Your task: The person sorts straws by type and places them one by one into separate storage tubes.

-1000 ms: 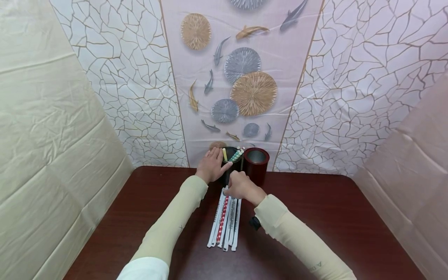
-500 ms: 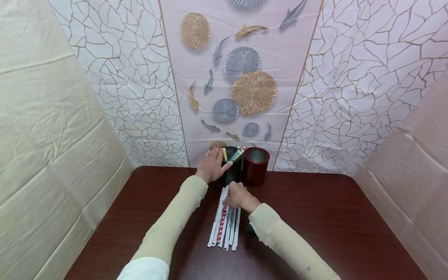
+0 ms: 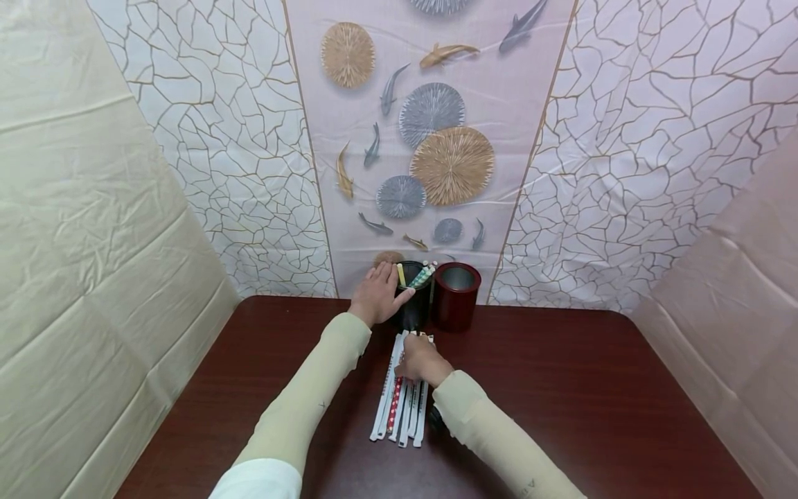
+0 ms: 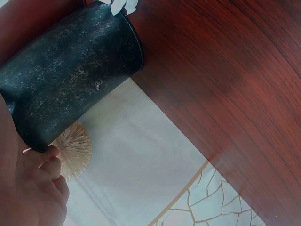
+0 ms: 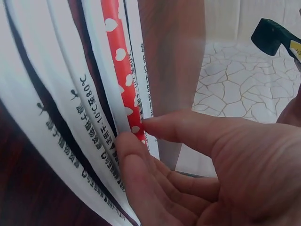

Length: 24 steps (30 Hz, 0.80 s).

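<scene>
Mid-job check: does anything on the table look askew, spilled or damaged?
Nothing I can see is spilled or damaged; the black cup and dark red cup stand upright. One mild oddity: the red straw with white hearts lies among white straws, so its colour stands out.

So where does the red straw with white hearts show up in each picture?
Head: the red straw, below centre, partly hidden by the right hand.
Left wrist: not in it.
Right wrist: upper part, left of centre, down to that hand.
Shared landmark: the crackle-patterned wall covering.
</scene>
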Tool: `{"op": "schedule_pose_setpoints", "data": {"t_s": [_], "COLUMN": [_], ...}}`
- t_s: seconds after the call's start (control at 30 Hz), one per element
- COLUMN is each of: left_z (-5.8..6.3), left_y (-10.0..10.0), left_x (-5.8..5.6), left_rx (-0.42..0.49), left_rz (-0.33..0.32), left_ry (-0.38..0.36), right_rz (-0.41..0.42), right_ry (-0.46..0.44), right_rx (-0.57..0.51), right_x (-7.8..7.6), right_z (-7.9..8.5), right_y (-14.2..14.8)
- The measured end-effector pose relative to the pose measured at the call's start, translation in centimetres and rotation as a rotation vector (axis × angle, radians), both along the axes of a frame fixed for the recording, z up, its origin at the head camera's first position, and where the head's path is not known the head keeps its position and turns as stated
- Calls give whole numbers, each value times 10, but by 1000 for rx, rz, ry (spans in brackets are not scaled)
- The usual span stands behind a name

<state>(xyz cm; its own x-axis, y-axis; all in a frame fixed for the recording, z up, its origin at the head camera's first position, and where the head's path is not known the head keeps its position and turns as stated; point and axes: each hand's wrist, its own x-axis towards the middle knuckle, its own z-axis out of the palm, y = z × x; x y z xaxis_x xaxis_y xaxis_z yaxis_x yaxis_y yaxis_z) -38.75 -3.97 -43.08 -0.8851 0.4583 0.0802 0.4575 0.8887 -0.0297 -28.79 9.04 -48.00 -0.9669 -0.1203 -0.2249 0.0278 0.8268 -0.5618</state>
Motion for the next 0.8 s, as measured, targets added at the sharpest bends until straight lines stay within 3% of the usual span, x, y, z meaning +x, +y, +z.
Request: {"op": "schedule_pose_setpoints", "data": {"t_s": [0.43,0.8], "left_z": [4,2], "left_y": [1,0], "left_x": [3,3], "left_rx": [7,-1], "left_rz": [-12,-10], "left_ry": [13,4], "right_rz": [-65,-99], "right_ry": [-35,-118], "right_rx": [15,-26], "right_x": [-4,-9], "right_z": [-1,-1], "right_y": [3,10]}}
